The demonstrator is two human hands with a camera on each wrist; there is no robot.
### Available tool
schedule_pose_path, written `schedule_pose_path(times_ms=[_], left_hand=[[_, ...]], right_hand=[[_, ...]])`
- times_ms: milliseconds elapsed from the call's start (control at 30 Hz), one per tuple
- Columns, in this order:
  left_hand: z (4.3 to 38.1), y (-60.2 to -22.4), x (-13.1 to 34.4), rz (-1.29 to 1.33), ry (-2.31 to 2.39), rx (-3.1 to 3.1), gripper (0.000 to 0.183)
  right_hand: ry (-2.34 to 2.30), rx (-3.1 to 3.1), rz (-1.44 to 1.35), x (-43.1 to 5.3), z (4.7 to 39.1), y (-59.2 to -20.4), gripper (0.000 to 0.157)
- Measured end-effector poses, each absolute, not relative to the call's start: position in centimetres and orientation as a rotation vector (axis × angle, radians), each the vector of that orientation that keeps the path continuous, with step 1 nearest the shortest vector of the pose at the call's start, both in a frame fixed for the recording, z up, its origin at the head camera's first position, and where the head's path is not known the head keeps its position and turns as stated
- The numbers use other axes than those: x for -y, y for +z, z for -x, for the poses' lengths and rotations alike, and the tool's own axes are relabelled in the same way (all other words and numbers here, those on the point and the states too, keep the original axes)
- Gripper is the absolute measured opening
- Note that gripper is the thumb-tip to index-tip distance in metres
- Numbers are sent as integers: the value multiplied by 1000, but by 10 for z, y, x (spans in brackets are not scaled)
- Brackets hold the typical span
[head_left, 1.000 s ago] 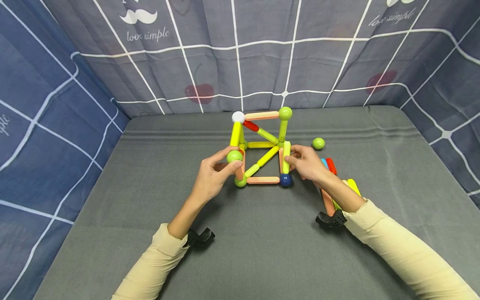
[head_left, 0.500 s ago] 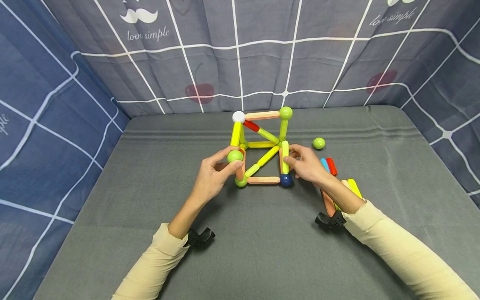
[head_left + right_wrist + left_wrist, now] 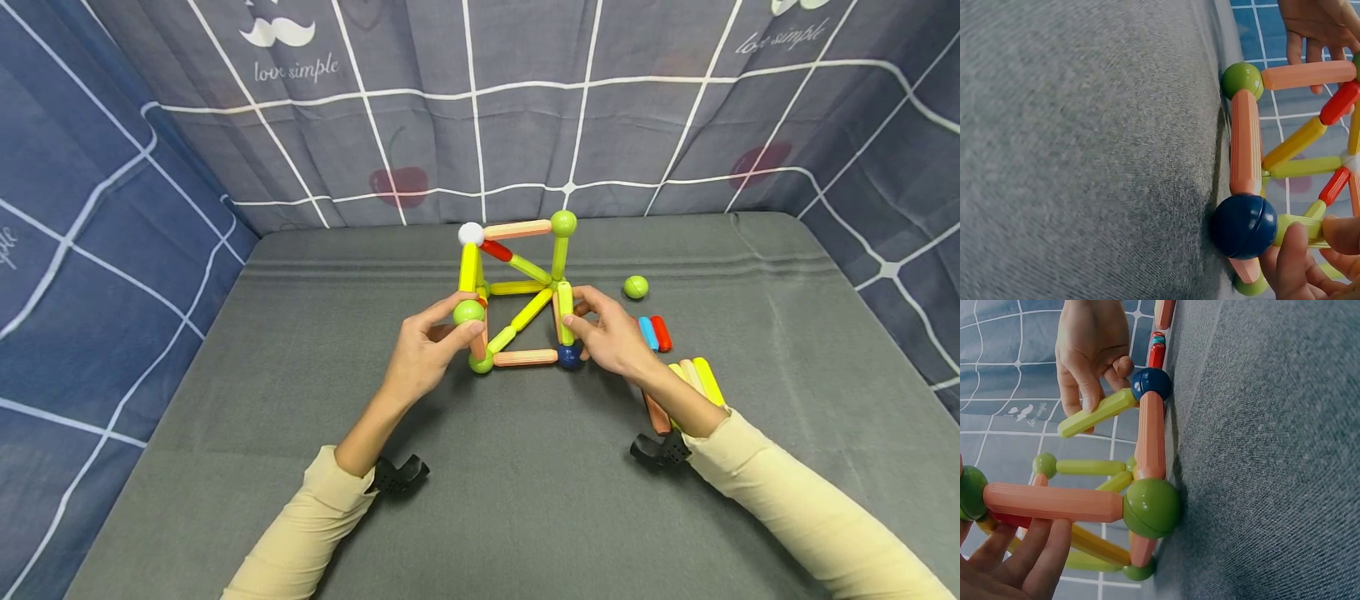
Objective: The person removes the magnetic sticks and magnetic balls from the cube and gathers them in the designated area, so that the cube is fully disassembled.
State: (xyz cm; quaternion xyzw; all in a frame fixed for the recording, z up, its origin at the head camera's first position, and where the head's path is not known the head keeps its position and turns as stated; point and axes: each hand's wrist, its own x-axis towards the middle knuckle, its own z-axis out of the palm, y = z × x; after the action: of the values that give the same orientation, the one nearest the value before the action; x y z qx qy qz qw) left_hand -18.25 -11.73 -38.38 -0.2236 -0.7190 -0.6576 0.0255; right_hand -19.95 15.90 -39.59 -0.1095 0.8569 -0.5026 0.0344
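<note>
Three uprights of the rod-and-ball frame (image 3: pixel 525 357) are capped with balls; the fourth, a lime rod (image 3: pixel 565 302) rising from the navy ball (image 3: pixel 570 357), ends bare (the left wrist view shows its free tip, leaning a little). The frame stands on the tabletop (image 3: pixel 525 500), spreading left of and behind the navy ball. Just above that ball, the right hand (image 3: pixel 611 335) has its grip closed in a pinch on the lime rod. Left of the navy ball, the left hand (image 3: pixel 429 360) holds the green corner ball (image 3: pixel 468 312) between thumb and fingers. I'd judge the build well along: base square closed, braces in, top edges present at the back and left. Lacking are a ball above the navy one and top edges at front and right. Unused, to the navy ball's right, lie a loose green ball (image 3: pixel 636 287), a blue rod (image 3: pixel 648 333), a red rod (image 3: pixel 661 332) and several longer rods (image 3: pixel 708 382).
</note>
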Motion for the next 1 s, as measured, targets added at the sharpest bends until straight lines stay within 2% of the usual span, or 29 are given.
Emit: schedule_pose_path(times_ms=[433,567,1000], left_hand=[[185,-388,119,732,-1975,2219,42],[184,-386,118,722,-1998,2222,38],[184,-384,118,710,-2015,2220,37]], right_hand=[[-1445,-2729,311,-156,198,-397,35],[-1441,-2727,298,-157,198,-399,36],[-1553,-2657,249,-162,199,-397,39]])
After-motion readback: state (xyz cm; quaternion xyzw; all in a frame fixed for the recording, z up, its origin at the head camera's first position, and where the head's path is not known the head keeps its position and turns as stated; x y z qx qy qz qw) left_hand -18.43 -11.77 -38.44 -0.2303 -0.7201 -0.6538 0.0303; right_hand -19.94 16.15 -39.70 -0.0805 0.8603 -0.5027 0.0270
